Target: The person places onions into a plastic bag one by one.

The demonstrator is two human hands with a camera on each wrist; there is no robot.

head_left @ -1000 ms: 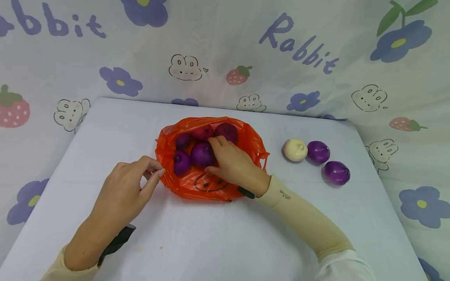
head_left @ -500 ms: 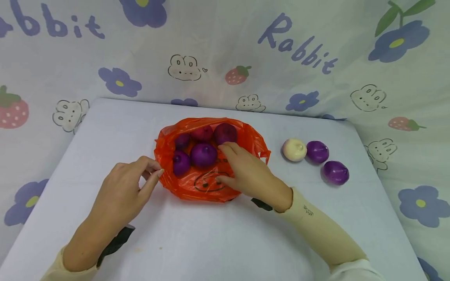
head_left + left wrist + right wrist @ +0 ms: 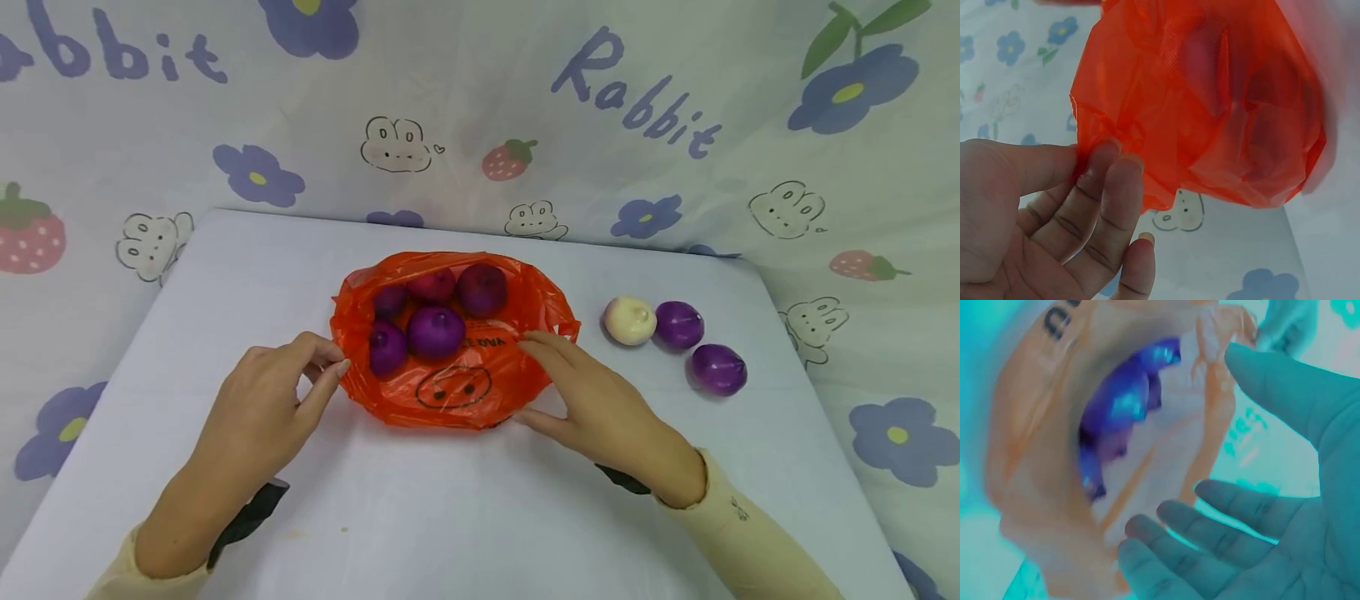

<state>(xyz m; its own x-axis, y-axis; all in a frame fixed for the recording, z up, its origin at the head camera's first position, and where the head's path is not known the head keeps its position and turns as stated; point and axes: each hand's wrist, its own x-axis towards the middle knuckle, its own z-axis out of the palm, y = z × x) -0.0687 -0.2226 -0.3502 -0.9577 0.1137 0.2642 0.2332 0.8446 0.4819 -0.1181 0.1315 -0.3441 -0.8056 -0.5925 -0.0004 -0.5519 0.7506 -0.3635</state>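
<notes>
Orange-red plastic bag [image 3: 405, 392] on white table [image 3: 450, 517], mouth gaping up, five purple onions [image 3: 435, 332] inside, bunched toward left and far side. Left hand [image 3: 273, 408] pinches bag's left rim; firm hold there should stop mouth sagging. Right hand [image 3: 611, 408] holds nothing, fingers loosely extended at bag's right near edge. Pale onion [image 3: 628, 321], two loose purple onions [image 3: 717, 369] right of bag. Anything added probably best lowered gently into bare right side.
</notes>
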